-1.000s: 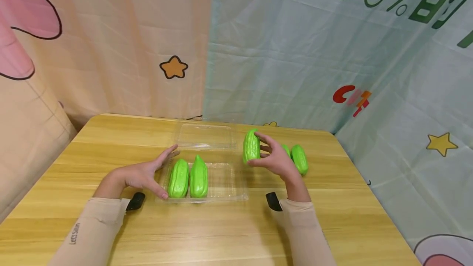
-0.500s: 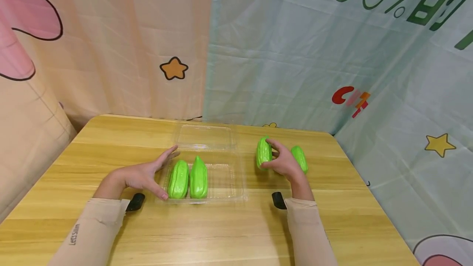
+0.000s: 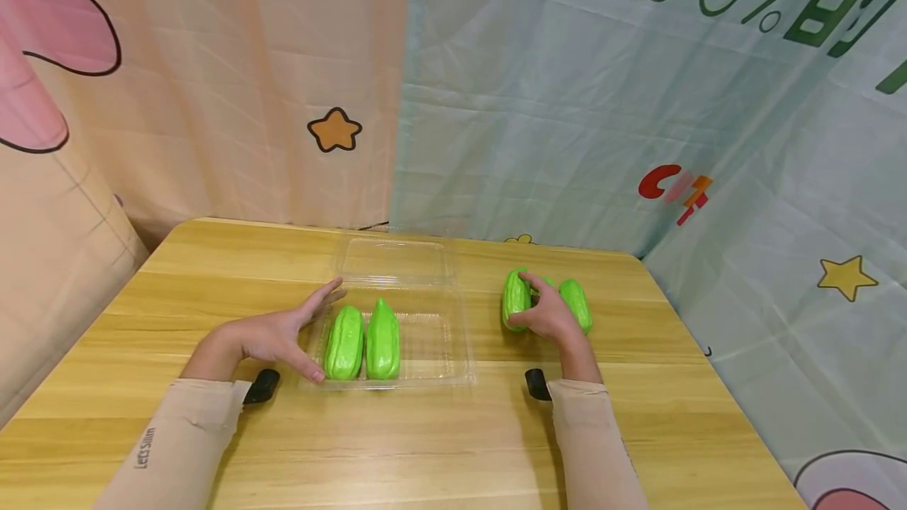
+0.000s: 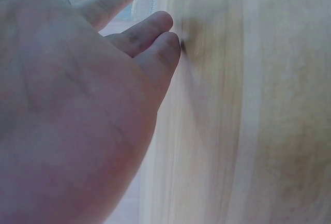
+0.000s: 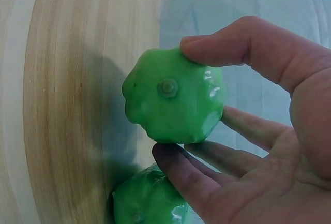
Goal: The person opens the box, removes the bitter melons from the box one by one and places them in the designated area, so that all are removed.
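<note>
My right hand grips a ribbed green toy bitter melon between thumb and fingers, right of the box. In the right wrist view, the thumb lies on one side of this bitter melon and fingertips on the other. A second bitter melon sits just beyond those fingers. My left hand is spread at the left side of a clear plastic box, thumb by its front left corner. Two bitter melons, one rounded and one pointed, lie side by side in the box's left half.
The box's clear lid lies folded back behind it on the wooden table. Another bitter melon rests right of my right hand, and one is mostly hidden behind that hand. Printed curtains hang along the table's back.
My right hand has carried its bitter melon right, away from the box, and lower toward the table beside the other bitter melons. My left hand stays at the box.
</note>
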`<state>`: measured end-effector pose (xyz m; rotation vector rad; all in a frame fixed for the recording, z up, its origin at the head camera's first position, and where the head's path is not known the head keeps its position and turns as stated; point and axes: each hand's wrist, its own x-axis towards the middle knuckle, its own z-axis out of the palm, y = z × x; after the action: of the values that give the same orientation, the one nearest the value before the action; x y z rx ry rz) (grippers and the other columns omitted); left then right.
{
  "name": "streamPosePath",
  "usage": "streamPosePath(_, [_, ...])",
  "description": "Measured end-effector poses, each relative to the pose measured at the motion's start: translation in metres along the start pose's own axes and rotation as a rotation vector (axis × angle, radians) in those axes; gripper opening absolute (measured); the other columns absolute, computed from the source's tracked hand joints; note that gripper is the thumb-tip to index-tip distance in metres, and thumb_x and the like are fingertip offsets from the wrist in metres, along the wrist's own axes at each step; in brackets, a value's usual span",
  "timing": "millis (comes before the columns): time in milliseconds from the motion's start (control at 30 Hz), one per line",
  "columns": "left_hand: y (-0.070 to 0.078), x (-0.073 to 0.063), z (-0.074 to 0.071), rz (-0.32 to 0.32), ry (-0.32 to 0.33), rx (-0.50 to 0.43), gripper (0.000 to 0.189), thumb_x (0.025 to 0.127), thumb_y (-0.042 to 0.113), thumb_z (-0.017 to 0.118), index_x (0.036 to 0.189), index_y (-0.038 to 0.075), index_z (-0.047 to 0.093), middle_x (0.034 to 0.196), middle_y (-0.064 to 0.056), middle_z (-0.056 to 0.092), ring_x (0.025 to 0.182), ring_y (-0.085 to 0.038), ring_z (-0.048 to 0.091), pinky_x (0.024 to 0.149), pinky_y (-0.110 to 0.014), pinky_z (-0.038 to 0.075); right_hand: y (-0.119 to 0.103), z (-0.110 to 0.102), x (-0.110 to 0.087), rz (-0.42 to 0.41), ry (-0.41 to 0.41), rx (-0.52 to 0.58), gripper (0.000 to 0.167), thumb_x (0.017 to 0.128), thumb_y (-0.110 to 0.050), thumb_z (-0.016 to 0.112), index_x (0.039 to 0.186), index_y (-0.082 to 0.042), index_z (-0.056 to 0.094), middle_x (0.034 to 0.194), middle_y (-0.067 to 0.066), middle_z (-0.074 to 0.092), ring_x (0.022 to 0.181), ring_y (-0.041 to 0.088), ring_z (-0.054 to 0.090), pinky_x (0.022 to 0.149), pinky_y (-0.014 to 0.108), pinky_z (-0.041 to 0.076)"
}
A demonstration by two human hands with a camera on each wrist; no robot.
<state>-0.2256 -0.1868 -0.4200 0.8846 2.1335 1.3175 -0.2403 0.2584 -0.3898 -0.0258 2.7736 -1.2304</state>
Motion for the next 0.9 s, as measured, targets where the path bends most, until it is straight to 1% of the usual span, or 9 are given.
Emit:
streamPosePath(233, [-0.0008,0.0001,-0.0002,0.003,-0.003,0.007,0.139,0.073,0.019,0.092,0.160,0.018,-0.017,0.166,-0.020,-0.009,0.147,-0.047,-0.010,0.110,-0.073,0.001,0.0024,0.0005,0.0016,0.014,0.050,-0.069,0.091,0.077,-0.002,0.078,0.156,-0.005,0.034,0.151,0.028,0.039,0.125,0.042,0.048,0.101,0.054,0.042])
streamPosePath(433, [0.0000,0.0002,-0.0001,0.003,0.001,0.020,0.139,0.073,0.019,0.092,0.160,0.018,-0.016,0.166,-0.020,-0.009,0.147,-0.048,-0.010,0.109,-0.073,0.002,0.0050,0.0006,0.0038,0.017,0.055,-0.120,0.092,0.077,-0.003,0.078,0.157,-0.005,0.032,0.157,0.025,0.032,0.133,0.043,0.042,0.103,0.056,0.040])
streamPosePath(667, [0.0021,-0.0003,0.0003,-0.010,0.006,0.027,0.139,0.073,0.020,0.092,0.160,0.018,-0.016,0.166,-0.020,-0.010,0.147,-0.048,-0.010,0.109,-0.074,0.001,0.0035,0.0043,0.0041,-0.012,0.057,-0.174,0.093,0.075,0.000,0.077,0.156,0.000,0.031,0.156,0.028,0.032,0.140,0.045,0.034,0.107,0.055,0.038])
streamPosePath(833, [0.0017,-0.0002,0.0005,-0.010,0.005,0.028,0.139,0.073,0.020,0.092,0.160,0.018,-0.017,0.166,-0.020,-0.010,0.147,-0.048,-0.010,0.109,-0.073,0.001,0.0013,0.0066,0.0035,-0.028,0.044,-0.222,0.093,0.076,0.000,0.076,0.156,0.003,0.029,0.159,0.031,0.022,0.143,0.046,0.027,0.108,0.054,0.037])
streamPosePath(900, [0.0012,-0.0001,0.0004,-0.008,0.005,0.027,0.139,0.073,0.020,0.092,0.160,0.018,-0.017,0.166,-0.019,-0.010,0.147,-0.048,-0.009,0.110,-0.073,0.001,0.0001,0.0069,0.0030,-0.026,0.038,-0.235,0.093,0.076,0.000,0.076,0.156,0.003,0.029,0.160,0.030,0.019,0.144,0.046,0.026,0.107,0.054,0.038])
